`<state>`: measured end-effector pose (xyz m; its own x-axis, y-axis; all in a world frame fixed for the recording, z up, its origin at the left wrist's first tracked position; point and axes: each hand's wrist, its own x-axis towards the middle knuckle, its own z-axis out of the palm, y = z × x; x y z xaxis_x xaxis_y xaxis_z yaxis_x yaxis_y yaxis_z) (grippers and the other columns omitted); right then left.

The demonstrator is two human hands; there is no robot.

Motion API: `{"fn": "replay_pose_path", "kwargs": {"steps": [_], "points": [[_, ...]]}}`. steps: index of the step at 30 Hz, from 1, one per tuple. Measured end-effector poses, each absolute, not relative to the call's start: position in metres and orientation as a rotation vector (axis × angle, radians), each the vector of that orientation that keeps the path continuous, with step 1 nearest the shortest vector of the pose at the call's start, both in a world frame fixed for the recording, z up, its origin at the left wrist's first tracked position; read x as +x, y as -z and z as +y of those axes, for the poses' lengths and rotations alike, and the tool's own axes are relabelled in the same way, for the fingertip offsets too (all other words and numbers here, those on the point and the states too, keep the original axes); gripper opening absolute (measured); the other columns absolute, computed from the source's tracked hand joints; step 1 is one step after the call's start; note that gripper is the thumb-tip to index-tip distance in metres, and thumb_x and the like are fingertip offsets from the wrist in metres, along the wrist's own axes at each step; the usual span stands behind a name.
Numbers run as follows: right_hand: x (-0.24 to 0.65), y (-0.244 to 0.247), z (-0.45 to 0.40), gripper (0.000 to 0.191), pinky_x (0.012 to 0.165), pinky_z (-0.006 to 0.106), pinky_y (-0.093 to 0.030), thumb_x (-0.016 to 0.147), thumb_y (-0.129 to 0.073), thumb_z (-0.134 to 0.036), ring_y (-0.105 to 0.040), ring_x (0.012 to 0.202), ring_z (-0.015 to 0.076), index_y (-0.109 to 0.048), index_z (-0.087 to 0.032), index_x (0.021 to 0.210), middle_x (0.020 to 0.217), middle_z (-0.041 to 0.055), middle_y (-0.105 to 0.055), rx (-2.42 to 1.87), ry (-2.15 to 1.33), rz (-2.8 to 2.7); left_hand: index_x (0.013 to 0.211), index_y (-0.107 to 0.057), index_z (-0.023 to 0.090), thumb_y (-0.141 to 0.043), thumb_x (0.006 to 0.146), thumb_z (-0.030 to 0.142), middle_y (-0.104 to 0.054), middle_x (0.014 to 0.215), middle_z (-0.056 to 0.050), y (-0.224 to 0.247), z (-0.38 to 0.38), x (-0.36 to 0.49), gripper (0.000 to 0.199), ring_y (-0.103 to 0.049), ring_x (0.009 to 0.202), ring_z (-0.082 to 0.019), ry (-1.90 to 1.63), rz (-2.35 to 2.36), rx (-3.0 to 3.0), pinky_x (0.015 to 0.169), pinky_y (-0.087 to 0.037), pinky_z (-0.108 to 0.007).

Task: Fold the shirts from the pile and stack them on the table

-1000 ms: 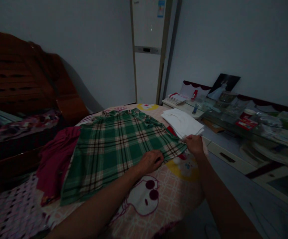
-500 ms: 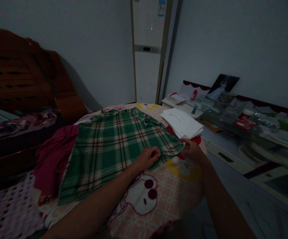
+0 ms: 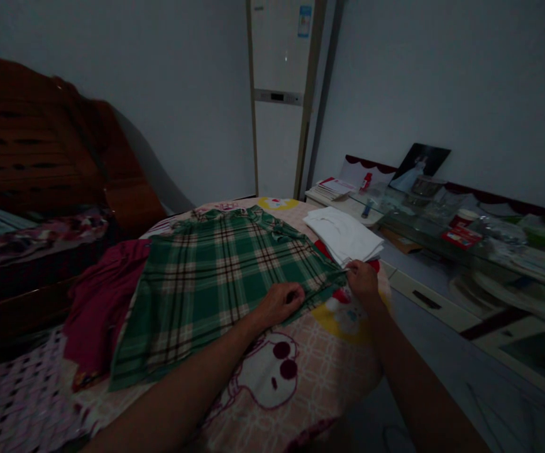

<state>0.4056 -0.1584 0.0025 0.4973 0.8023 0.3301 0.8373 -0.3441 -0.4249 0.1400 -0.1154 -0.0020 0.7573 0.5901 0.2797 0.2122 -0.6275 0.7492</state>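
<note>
A cartoon-patterned cover point(image 3: 329, 377) spreads on the near side of the green plaid garment point(image 3: 206, 270), and the garment lies flat on it. On the garment's near right edge rests the left hand point(image 3: 279, 303), fingers loosely curled; whether they grip any fabric I cannot tell. The right hand point(image 3: 364, 282) pinches the garment's right corner between thumb and fingers. Maroon cloth point(image 3: 105, 292) lies against the garment's left side; folded white cloth point(image 3: 342, 233) sits just beside its right edge. Beyond, well right of the garment, a red-and-white cup point(image 3: 464, 218) and a clear container point(image 3: 427, 186) stand on a glass shelf point(image 3: 397, 217), contents too dim to make out.
</note>
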Motion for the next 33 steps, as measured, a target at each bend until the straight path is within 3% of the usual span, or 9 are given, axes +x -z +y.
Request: {"fn": "replay_pose_path", "kwargs": {"steps": [7,13,18,21,25,28,33], "points": [[0.418,-0.008,-0.173,0.025,0.066,0.03,-0.038,0.082,-0.049,-0.017,-0.063,0.075,0.0224,-0.07,-0.016,0.096,0.083,0.0111,-0.07,-2.323,0.388,-1.316,0.084,-0.064,0.015,-0.052,0.085,0.019,-0.063,0.076,-0.001,0.008,-0.115,0.141,0.013,-0.056,0.069,-0.012,-0.648,0.557,2.319,0.064,-0.04,-0.022],[0.424,-0.004,-0.175,0.017,0.065,0.031,-0.038,0.083,-0.051,-0.015,-0.062,0.076,0.0234,-0.066,-0.016,0.092,0.084,0.0125,-0.068,-2.365,0.483,-1.465,0.118,-0.065,0.019,-0.052,0.088,0.023,-0.065,0.111,-0.008,0.011,-0.119,0.142,0.032,-0.063,0.098,-0.019,-0.582,0.417,2.561,0.085,-0.047,-0.028],[0.428,-0.002,-0.175,0.016,0.067,0.031,-0.042,0.082,-0.055,-0.017,-0.064,0.08,0.0234,-0.068,-0.017,0.091,0.085,0.0122,-0.07,-2.458,0.431,-1.536,0.123,-0.064,0.021,-0.054,0.09,0.028,-0.062,0.128,-0.01,0.012,-0.12,0.144,0.036,-0.06,0.113,-0.022,-0.536,0.371,2.607,0.094,-0.047,-0.033],[0.432,-0.008,-0.178,0.022,0.068,0.031,-0.042,0.078,-0.057,-0.018,-0.065,0.082,0.0235,-0.07,-0.021,0.096,0.088,0.0101,-0.071,-2.516,0.311,-1.497,0.117,-0.067,0.02,-0.049,0.093,0.028,-0.065,0.123,-0.009,0.007,-0.12,0.142,0.031,-0.062,0.109,-0.02,-0.554,0.361,2.509,0.092,-0.047,-0.031],[0.429,-0.021,-0.183,0.03,0.07,0.033,-0.043,0.074,-0.056,-0.012,-0.064,0.086,0.026,-0.07,-0.018,0.101,0.092,0.013,-0.07,-2.49,0.318,-1.546,0.11,-0.07,0.015,-0.046,0.093,0.027,-0.073,0.094,-0.006,-0.01,-0.109,0.132,0.031,-0.065,0.081,-0.015,-0.587,0.512,2.217,0.072,-0.048,-0.025],[0.409,-0.025,-0.184,0.029,0.077,0.033,-0.044,0.077,-0.052,-0.012,-0.062,0.09,0.025,-0.069,-0.015,0.1,0.094,0.0137,-0.069,-2.17,0.366,-1.733,0.101,-0.071,0.013,-0.051,0.089,0.026,-0.07,0.079,-0.003,-0.03,-0.096,0.116,0.026,-0.058,0.065,-0.012,-0.699,0.678,2.102,0.061,-0.042,-0.021],[0.353,-0.015,-0.181,0.015,0.075,0.03,-0.045,0.082,-0.055,-0.018,-0.061,0.08,0.0191,-0.07,-0.019,0.085,0.085,0.0071,-0.069,-1.548,-0.062,-2.189,0.078,-0.069,0.014,-0.058,0.08,0.021,-0.06,0.061,0.002,-0.056,-0.094,0.076,0.014,-0.05,0.058,-0.009,-0.608,0.855,2.235,0.056,-0.034,-0.019]]}}
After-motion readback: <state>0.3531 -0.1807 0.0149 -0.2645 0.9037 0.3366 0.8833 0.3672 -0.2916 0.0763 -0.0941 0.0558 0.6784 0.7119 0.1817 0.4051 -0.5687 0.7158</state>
